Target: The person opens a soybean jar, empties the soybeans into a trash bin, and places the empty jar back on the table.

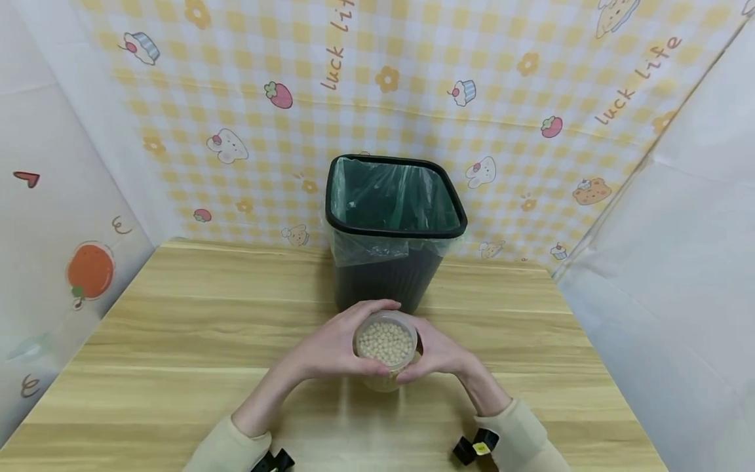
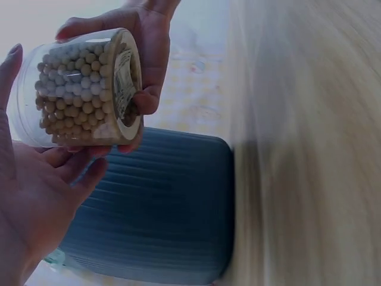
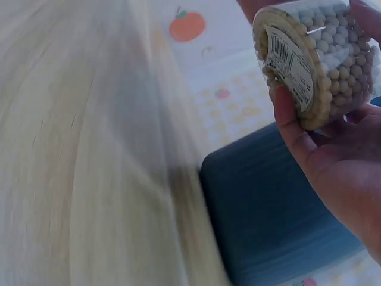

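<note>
A clear plastic jar [image 1: 386,341] full of small round beige balls is held between both hands, in front of the bin and raised off the table. My left hand [image 1: 337,344] grips its left side, thumb along the near side and fingers round the far side. On the right, my right hand [image 1: 439,353] holds the jar, with a finger at its base in the right wrist view. A white label with a barcode [image 3: 289,62] sits on the jar's bottom. The jar's top faces up toward the head camera.
A dark bin [image 1: 383,278] lined with a clear plastic bag [image 1: 368,249] stands just beyond the hands. The wood-grain table [image 1: 206,314] runs up to a yellow checked cloth [image 1: 236,78] at the back. White sheets [image 1: 666,262] hang along both sides.
</note>
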The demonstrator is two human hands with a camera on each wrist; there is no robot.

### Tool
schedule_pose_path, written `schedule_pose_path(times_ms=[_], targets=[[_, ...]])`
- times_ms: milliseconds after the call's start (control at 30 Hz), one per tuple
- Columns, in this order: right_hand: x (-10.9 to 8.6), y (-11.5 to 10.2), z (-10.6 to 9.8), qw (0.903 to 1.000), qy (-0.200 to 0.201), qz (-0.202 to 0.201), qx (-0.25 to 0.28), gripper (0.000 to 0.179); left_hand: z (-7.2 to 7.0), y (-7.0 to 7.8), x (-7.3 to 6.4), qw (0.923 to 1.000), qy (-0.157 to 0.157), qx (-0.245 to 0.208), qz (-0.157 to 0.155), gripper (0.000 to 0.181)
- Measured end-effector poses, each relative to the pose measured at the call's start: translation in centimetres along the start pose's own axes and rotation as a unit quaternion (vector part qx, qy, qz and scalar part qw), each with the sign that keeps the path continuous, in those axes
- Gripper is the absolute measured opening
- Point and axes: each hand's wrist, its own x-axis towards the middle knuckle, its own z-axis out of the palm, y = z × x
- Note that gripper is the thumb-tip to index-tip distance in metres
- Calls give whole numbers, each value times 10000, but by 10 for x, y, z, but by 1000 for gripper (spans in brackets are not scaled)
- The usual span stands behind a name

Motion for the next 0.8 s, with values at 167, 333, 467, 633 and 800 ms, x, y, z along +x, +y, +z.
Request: schedule_pose_path(times_ms=[167,333,467,633,800], targets=[[0,-18,5,9997,209,-43,-153,86,-3,11,-1,9994,72,-196,284,92],[-1,-29,11,9927,880,-39,-829,91,-3,18,-3,9973,550,120,468,91],[0,-34,18,9822,1446,-50,-1199,89,0,21,-4,9930,996,525,357,91],[1,-40,28,9612,2100,-165,-1779,88,5,25,-5,9864,1478,662,276,90],[1,-45,38,9317,2643,-414,-2456,91,9,31,-6,9798,1865,694,218,90]])
